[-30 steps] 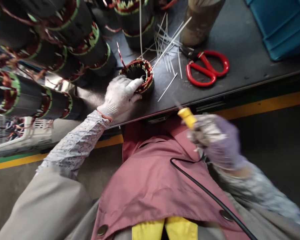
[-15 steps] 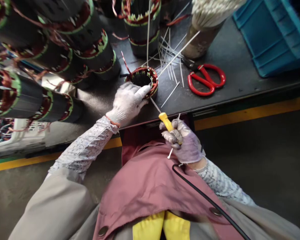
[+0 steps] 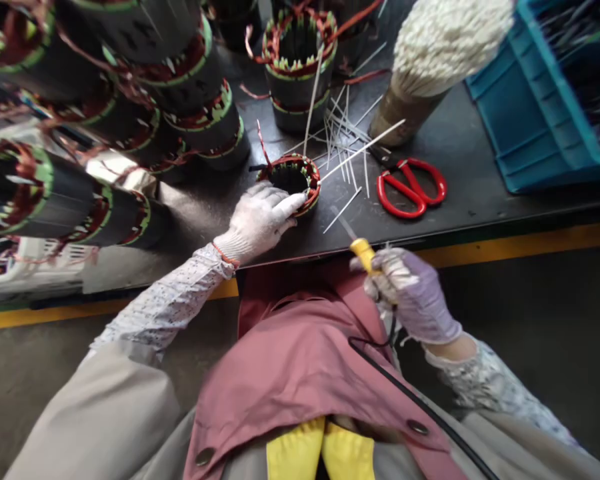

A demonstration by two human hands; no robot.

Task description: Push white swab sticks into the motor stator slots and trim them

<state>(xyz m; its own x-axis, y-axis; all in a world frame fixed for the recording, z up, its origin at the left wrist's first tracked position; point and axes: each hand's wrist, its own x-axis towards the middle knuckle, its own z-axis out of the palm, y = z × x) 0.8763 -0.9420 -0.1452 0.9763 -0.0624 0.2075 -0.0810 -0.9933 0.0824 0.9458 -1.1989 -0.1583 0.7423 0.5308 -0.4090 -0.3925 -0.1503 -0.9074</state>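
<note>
My left hand (image 3: 261,217), in a white knit glove, grips the near left side of a small motor stator (image 3: 314,193) with red windings. Its finger lies along the rim; the undersides of the fingers are hidden. Two long thin white sticks rise from the far and right parts of that rim, one being a white stick (image 3: 363,151) that slants rightward. In its stained glove, my right hand (image 3: 415,290) is closed around a yellow-handled soldering iron (image 3: 364,252) with a black cord (image 3: 415,393). The iron's blurred tip is apart from the stator, over the table edge.
Red-handled scissors (image 3: 411,189) lie right of loose white sticks (image 3: 344,133). Behind them stands a bundle of white sticks (image 3: 453,40) in a brown holder. A blue bin (image 3: 525,133) is at right. Stacked stators (image 3: 190,87) crowd the left; another wound stator (image 3: 300,87) stands behind.
My right hand has drawn the soldering iron away from the stator, to the right. The white stick that crossed that hand no longer shows clearly. My left hand stays on the stator.
</note>
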